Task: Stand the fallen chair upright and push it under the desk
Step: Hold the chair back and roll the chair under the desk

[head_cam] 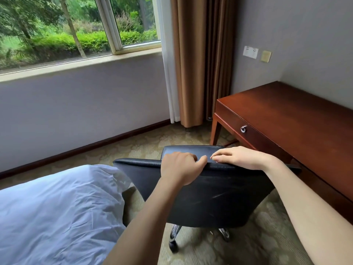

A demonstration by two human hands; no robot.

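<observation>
Black chair [210,197] upright, backrest vertical, seat facing window, left hand [181,167] and right hand [242,157] grip closed on backrest top

Soft daylight is admitted through the window [76,25] at upper left; straight lines are bent near the edges; slight blur throughout.

— Where does the camera sit?
— On the person's head, looking forward and down, close over the chair [210,197] back.
— Facing what?
— The window [76,25] wall, with the desk [296,119] corner at right.
</observation>
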